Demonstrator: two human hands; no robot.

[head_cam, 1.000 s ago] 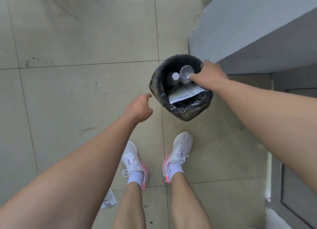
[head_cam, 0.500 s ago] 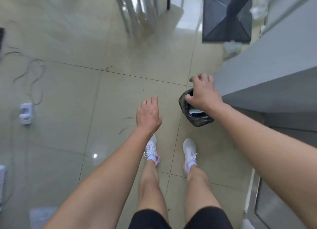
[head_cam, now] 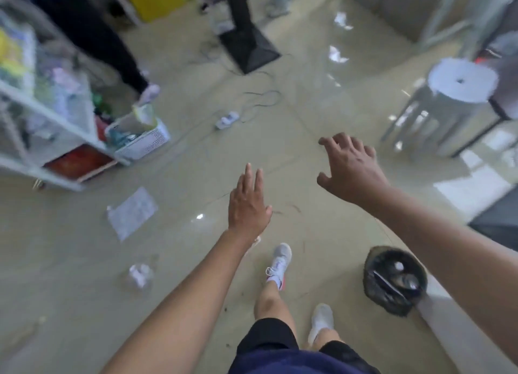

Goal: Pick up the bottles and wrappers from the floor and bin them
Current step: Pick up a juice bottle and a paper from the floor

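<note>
Clear plastic bottle point(head_cam: 140, 275) is lying on the floor, off to the left of the left hand point(head_cam: 248, 205), with the wrapper point(head_cam: 131, 212) just beyond it. Bottle axis is too blurred to call. Both hands are hovering open and empty, with the right hand point(head_cam: 350, 168) farther off. The bin point(head_cam: 386, 303) is standing to the right.

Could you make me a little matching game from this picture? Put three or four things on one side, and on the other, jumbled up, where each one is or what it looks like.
Things
1. bin
2. flat wrapper
3. stool
4. left hand

Descriptions
A. white with a round top, far right of the view
B. open, fingers straight, holding nothing
C. black-lined, low on the right, beside the person's feet
D. lying flat on the floor, left of the hands

Pairs: 1-C, 2-D, 3-A, 4-B
</note>
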